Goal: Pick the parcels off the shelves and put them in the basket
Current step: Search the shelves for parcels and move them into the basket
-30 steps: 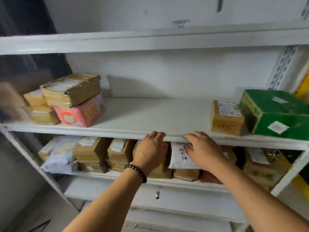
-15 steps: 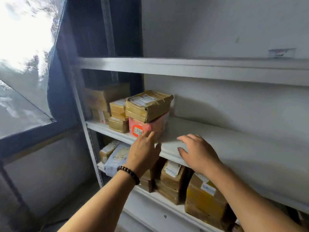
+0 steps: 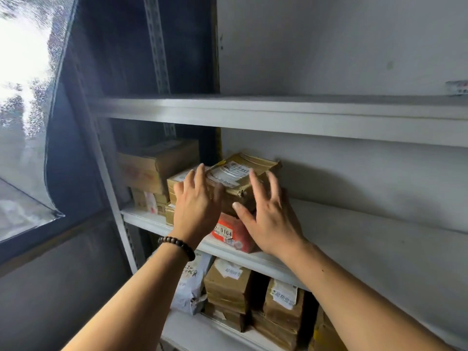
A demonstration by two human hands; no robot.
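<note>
A brown taped parcel (image 3: 243, 173) with a white label lies on top of a red parcel (image 3: 231, 234) on the middle shelf (image 3: 354, 239). My left hand (image 3: 196, 206), with a bead bracelet on the wrist, is spread open against the brown parcel's left front. My right hand (image 3: 268, 219) is spread open at its right front, over the red parcel. Neither hand grips anything. More brown parcels (image 3: 157, 168) are stacked to the left. No basket is in view.
The shelf below holds a grey mailer bag (image 3: 192, 282) and several brown parcels (image 3: 228, 287). The upper shelf (image 3: 278, 110) runs above the hands. A grey upright post (image 3: 111, 188) and a window (image 3: 22, 97) are at the left.
The view has swung left along the shelves. Both hands rose from the shelf edge and reached forward to the stacked brown parcel.
</note>
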